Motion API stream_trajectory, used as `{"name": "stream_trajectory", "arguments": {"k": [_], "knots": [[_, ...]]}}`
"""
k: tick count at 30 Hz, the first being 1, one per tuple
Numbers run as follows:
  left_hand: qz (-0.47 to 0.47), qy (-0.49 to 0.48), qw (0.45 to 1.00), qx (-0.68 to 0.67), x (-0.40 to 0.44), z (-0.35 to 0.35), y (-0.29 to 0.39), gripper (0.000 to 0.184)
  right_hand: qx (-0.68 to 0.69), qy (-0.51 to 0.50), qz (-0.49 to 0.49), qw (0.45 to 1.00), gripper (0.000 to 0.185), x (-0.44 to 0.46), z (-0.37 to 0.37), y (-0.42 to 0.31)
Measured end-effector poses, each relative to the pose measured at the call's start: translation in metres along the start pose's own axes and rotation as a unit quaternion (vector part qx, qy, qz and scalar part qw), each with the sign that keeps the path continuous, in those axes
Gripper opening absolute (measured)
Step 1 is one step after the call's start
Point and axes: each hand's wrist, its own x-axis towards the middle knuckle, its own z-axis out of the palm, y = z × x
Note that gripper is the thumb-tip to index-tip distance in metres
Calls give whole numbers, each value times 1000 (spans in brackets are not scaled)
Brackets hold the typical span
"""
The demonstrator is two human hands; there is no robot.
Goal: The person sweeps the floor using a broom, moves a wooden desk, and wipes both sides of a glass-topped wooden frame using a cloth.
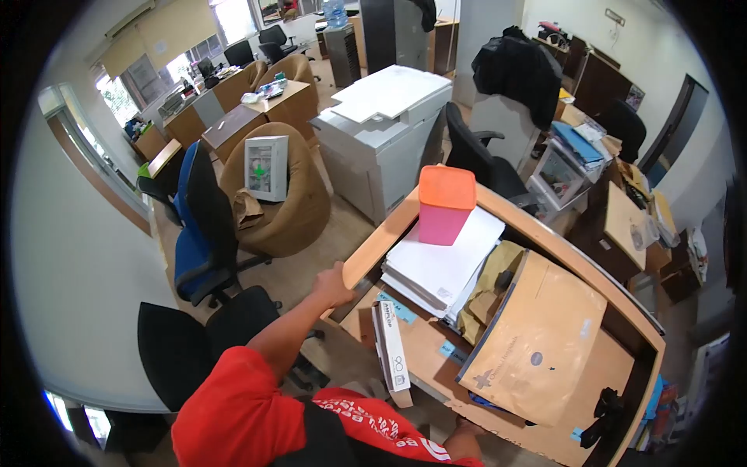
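Observation:
My left hand (333, 286) grips the left corner of a wooden desk (381, 240) with a raised rim. My right hand (468, 430) is at the desk's near edge, its fingers mostly hidden. On the desktop stand a pink container with an orange lid (447, 210) and a stack of white paper (436, 268). To their right lies a large brown envelope (537, 342), with crumpled brown paper (490, 292) beside it. A narrow white envelope box (393, 346) sits tilted at the near left edge. Something black (603, 416) is at the right end.
A large grey photocopier (366, 156) stands behind the desk. To the left are a blue-backed office chair (198, 218), a black chair (175, 354) and a brown armchair (303, 202) holding a white first-aid box (265, 169). Another black chair (475, 156) stands close behind the desk.

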Motion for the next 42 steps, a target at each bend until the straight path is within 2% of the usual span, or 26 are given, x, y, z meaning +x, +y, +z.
{"name": "stream_trajectory", "arguments": {"k": [2, 6, 11, 15, 24, 27, 31, 34, 36, 38, 40, 42], "knots": [[-16, 17, 1000, 10, -2, 2, -1, 66, -8, 2, -4, 1000, 69, 2, 0, -4], [16, 37, 999, 13, 4, 8, -9, 66, -1, 8, -11, 1000, 69, 12, 5, -10], [-14, 29, 999, 14, -17, 9, -5, 67, -5, 26, -17, 1000, 69, 14, -7, -22], [-58, 13, 998, -1, -46, 12, -1, 67, -14, 25, -16, 999, 69, 12, -16, -38], [-65, 51, 996, -28, -119, 42, 2, 65, -6, 1, -11, 1000, 69, 45, -23, -65], [-88, 52, 995, -10, -117, 43, 1, 67, 2, -7, -7, 1000, 69, 48, -22, -64], [-73, 50, 996, -21, -117, 36, 15, 68, 16, -13, -8, 1000, 68, 45, -20, -66], [-64, 34, 997, 9, -114, 41, 0, 69, 7, 1, 2, 1000, 68, 29, -17, -65], [-67, 61, 996, -8, -112, 43, 5, 67, 10, 7, 25, 1000, 70, 18, -13, -70], [-43, 55, 998, 9, -114, 43, 11, 67, 29, 73, 76, 994, 80, 7, -27, -83], [-44, 92, 994, -45, -118, 44, 13, 71, -88, 243, 81, 963, 84, 18, -69, -102], [9, 85, 987, -136, -109, 61, -8, 83, -84, 244, 58, 964, 83, 6, -103, -136]]}}
